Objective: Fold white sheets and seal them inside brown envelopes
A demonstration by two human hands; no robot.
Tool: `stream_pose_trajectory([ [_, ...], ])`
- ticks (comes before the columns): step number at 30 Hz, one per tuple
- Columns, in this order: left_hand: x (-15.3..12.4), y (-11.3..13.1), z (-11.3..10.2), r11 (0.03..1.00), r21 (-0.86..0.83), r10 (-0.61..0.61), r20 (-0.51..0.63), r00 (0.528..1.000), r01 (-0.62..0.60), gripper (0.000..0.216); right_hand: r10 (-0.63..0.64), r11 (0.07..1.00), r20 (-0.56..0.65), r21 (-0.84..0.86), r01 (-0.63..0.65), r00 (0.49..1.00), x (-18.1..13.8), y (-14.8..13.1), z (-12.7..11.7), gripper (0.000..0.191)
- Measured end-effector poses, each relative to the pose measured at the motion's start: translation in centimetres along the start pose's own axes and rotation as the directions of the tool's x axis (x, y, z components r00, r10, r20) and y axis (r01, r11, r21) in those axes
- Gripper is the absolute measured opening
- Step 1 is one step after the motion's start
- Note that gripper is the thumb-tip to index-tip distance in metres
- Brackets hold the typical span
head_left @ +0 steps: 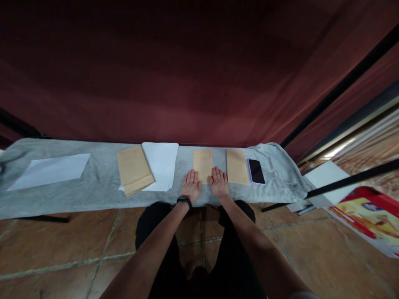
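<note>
A brown paper envelope [203, 162] lies on the grey cloth in front of me, between my two hands. My left hand [190, 187] rests flat at its lower left edge, fingers stretched forward, a black band on the wrist. On the lower right edge, my right hand [218, 182] lies flat too, its fingers extended toward a second brown envelope [237, 166]. Neither hand grips anything. Farther left, a stack of brown envelopes [133, 166] partly covers some white paper sheets [162, 162].
A phone [257, 171] lies right of the second envelope. Another white sheet [51, 169] is at the far left of the narrow cloth-covered table [102, 195]. Behind rises a dark red fabric wall [187, 83]. A red and yellow box [370, 216] stands at right.
</note>
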State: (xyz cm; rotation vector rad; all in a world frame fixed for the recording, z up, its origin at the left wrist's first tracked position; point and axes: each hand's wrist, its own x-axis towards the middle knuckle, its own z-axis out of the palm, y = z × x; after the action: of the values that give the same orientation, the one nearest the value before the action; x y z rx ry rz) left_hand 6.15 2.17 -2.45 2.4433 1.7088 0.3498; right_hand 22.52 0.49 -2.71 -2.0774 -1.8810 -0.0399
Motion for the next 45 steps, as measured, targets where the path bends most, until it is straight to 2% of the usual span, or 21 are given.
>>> stream_pose_trajectory([
  [7, -0.1, 0.1, -0.3, 1.000, -0.011, 0.008, 0.024, 1.000, -0.008, 0.062, 0.005, 1.000, 0.037, -0.024, -0.004, 0.999, 0.0, -0.1, -0.3, 0.056],
  [16, -0.1, 0.1, -0.7, 1.000, 0.001, 0.017, 0.037, 0.999, -0.017, 0.060, -0.010, 0.999, -0.032, 0.031, 0.011, 0.999, -0.1, 0.0, 0.3, 0.055],
  [25, -0.3, -0.2, -0.3, 0.999, 0.025, 0.022, -0.006, 1.000, -0.022, 0.059, 0.028, 0.999, -0.044, 0.020, -0.027, 0.999, -0.5, -0.2, 0.1, 0.054],
  [28, 0.0, 0.3, -0.5, 1.000, -0.013, 0.020, -0.038, 0.999, -0.021, 0.058, -0.004, 1.000, -0.070, 0.029, 0.006, 0.998, -1.4, -0.5, -0.1, 0.054],
  [31, 1.1, 1.8, -0.4, 0.995, -0.081, 0.061, -0.035, 0.998, -0.064, 0.059, -0.142, 0.988, -0.010, 0.056, 0.142, 0.990, -2.4, -1.0, -0.1, 0.054],
  [34, 3.2, 3.8, 0.3, 0.984, -0.111, 0.143, 0.050, 0.989, -0.136, 0.060, -0.231, 0.971, 0.041, 0.066, 0.229, 0.972, -3.5, -1.6, 0.1, 0.056],
  [38, 6.6, 5.3, 1.4, 0.976, -0.110, 0.204, 0.142, 0.969, -0.189, 0.061, -0.226, 0.972, 0.007, 0.074, 0.225, 0.974, -4.4, -2.1, 0.3, 0.055],
  [41, 9.0, 5.1, 1.8, 0.974, -0.103, 0.215, 0.162, 0.963, -0.200, 0.065, -0.171, 0.980, -0.028, 0.099, 0.173, 0.985, -5.1, -2.5, 0.3, 0.048],
  [45, 11.2, 4.3, 1.9, 0.979, -0.071, 0.201, 0.162, 0.966, -0.192, 0.067, -0.128, 0.988, -0.074, 0.079, 0.134, 0.989, -5.7, -3.1, 0.6, 0.047],
])
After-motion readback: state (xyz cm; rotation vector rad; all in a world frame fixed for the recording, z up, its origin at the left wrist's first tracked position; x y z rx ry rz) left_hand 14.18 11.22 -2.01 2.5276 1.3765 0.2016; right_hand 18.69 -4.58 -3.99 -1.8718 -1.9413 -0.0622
